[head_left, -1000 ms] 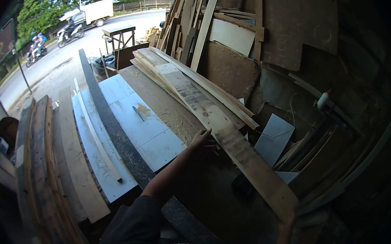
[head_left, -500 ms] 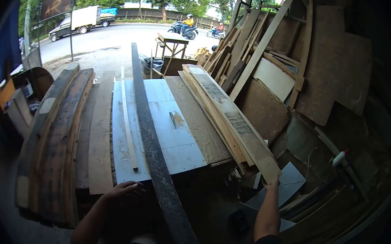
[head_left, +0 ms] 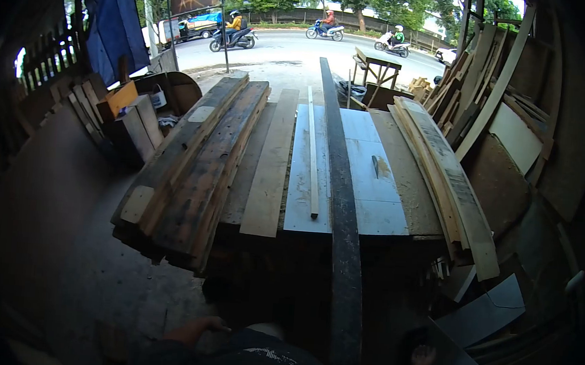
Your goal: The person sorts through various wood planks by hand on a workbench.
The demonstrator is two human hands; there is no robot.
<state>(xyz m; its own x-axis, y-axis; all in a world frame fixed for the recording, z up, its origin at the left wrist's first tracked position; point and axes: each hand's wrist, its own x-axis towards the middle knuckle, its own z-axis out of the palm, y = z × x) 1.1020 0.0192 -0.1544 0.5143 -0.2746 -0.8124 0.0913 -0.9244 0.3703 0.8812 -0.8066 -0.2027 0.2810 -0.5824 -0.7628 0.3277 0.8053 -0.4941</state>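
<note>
My left hand [head_left: 209,324] is low in front of my body, holding nothing, its fingers loosely extended in dim light. Down at the lower right, my right hand [head_left: 423,356] hangs apart from the boards, nothing visible in it. Between them a long dark plank [head_left: 344,233] runs away from me over the worktable. Left of it, a thin pale wooden strip [head_left: 313,157] lies on a light-blue sheet [head_left: 375,212]. A stack of pale boards [head_left: 452,177] rests along the table's right side. Thick dark-stained planks [head_left: 205,169] and a flat brown board [head_left: 271,167] lie on the left.
Leaning boards [head_left: 492,95] crowd the right wall, with blue-grey sheet offcuts [head_left: 487,311] below. A small wooden stand [head_left: 379,63] is beyond the table. Boxes [head_left: 133,127] stand at left. Motorcycles [head_left: 325,30] pass on the road behind.
My view has swung left. My right hand has let go of the pale board's near end and dropped lower. My left hand has drawn back from the table's edge toward my body.
</note>
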